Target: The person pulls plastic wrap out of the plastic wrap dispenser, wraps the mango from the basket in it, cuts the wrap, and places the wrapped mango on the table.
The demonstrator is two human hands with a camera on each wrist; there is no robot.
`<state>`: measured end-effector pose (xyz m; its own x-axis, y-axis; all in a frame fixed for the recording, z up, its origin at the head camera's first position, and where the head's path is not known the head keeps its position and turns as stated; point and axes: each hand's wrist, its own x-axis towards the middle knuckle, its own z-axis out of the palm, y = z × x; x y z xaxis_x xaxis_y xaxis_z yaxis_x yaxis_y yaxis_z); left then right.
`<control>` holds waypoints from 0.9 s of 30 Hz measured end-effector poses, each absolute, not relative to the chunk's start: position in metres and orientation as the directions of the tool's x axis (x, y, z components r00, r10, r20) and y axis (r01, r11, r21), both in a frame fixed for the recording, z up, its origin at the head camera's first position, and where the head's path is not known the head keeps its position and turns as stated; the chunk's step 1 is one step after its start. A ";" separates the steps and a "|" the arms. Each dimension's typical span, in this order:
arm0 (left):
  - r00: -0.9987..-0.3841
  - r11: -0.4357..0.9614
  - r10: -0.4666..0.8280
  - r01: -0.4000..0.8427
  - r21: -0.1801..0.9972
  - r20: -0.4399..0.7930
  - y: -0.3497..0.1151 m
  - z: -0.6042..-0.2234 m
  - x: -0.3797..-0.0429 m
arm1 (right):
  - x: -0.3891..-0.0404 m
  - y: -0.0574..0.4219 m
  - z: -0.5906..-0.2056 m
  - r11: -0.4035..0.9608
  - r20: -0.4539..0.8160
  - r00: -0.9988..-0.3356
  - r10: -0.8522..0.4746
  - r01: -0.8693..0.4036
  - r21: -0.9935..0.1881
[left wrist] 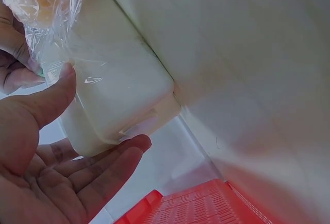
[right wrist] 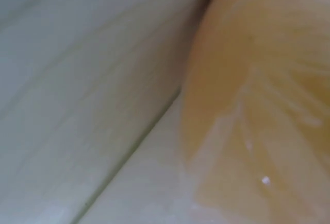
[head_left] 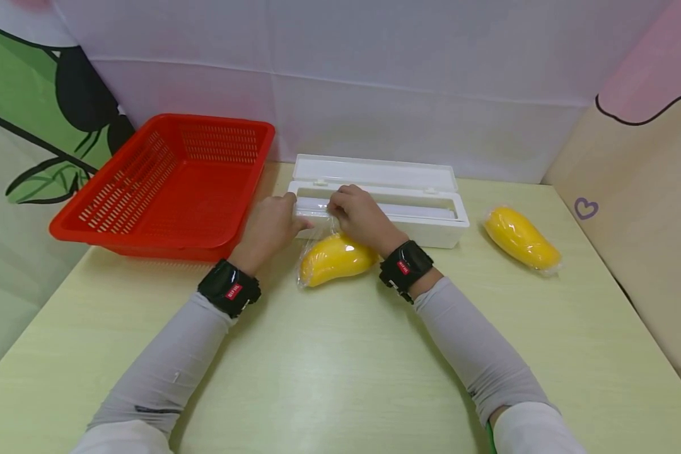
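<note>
A white cling film dispenser [head_left: 431, 233] stands with its lid raised and a film roll [head_left: 414, 211] inside. My left hand [head_left: 269, 230] holds its left end, thumb on the front wall and fingers around the end. At the dispenser's rim, my right hand [head_left: 359, 214] pinches a small green slider [left wrist: 40, 72], mostly hidden by the fingers. Clear cling film [head_left: 321, 236] stretches from the rim down to a yellow mango [head_left: 337, 260], which lies wrapped against the dispenser's front, beneath the right hand. The right wrist view shows the wrapped mango [right wrist: 263, 100] up close.
A red perforated basket [head_left: 164, 236] stands left of the dispenser, close to my left hand. Another film-wrapped mango [head_left: 522, 239] lies to the right on the pale wooden table [head_left: 340, 366]. A cloth backdrop [head_left: 374, 113] rises behind the dispenser.
</note>
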<state>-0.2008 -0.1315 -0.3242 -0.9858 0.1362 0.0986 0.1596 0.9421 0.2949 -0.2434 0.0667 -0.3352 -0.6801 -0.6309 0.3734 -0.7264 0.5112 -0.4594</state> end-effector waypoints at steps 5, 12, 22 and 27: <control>-0.986 0.944 0.138 0.161 0.289 0.099 -0.131 -0.324 -0.201 | -0.244 0.065 -0.335 0.507 0.375 -0.675 -0.635 -0.731 -0.457; -0.990 0.947 0.123 0.140 0.289 0.075 -0.130 -0.322 -0.200 | -0.244 0.062 -0.335 0.501 0.375 -0.673 -0.638 -0.732 -0.462; -0.990 0.947 0.124 0.140 0.288 0.073 -0.130 -0.322 -0.200 | -0.244 0.058 -0.336 0.483 0.402 -0.657 -0.638 -0.748 -0.456; -0.990 0.942 0.121 0.137 0.306 0.072 -0.130 -0.322 -0.199 | -0.244 0.056 -0.336 0.476 0.402 -0.659 -0.636 -0.745 -0.467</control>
<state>-0.1986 -0.1302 -0.3223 -0.9900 0.1208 0.0723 0.1373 0.9421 0.3059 -0.2439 0.0565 -0.3356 -0.6586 -0.6360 0.4022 -0.7451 0.4764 -0.4668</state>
